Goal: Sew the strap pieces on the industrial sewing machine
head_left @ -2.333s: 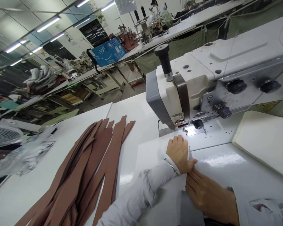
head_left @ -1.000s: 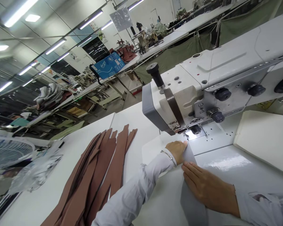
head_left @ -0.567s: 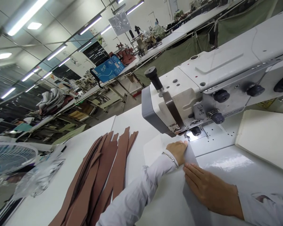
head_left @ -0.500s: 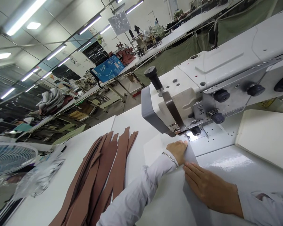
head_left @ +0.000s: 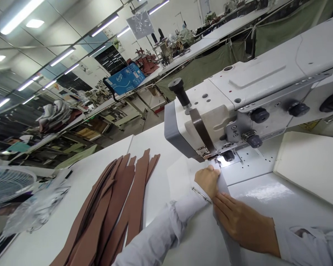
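A grey fabric strip (head_left: 223,186) runs under the presser foot (head_left: 217,162) of a white sewing machine (head_left: 211,122), its near end trailing past my hands toward the table's front. My left hand (head_left: 208,180) is closed on the strip's left edge just in front of the needle area, fingers curled under and partly hidden. Behind it, my right hand (head_left: 242,223) lies flat over the strip, fingers stretched out and close together, the tips touching the left wrist area. A small lamp lights the needle plate; the stitching itself is too small to make out.
Brown fabric strips (head_left: 122,207) lie in a loose pile left of my left arm. A white board-like piece (head_left: 310,166) rests at the right under the machine arm. Farther left are clear plastic (head_left: 36,210) and a fan (head_left: 11,181). Other worktables stand behind.
The view has turned slightly, so the scene sits a little further left. My left wrist is bent more, and my right fingertips are now closer to it. The strip remains under the presser foot.
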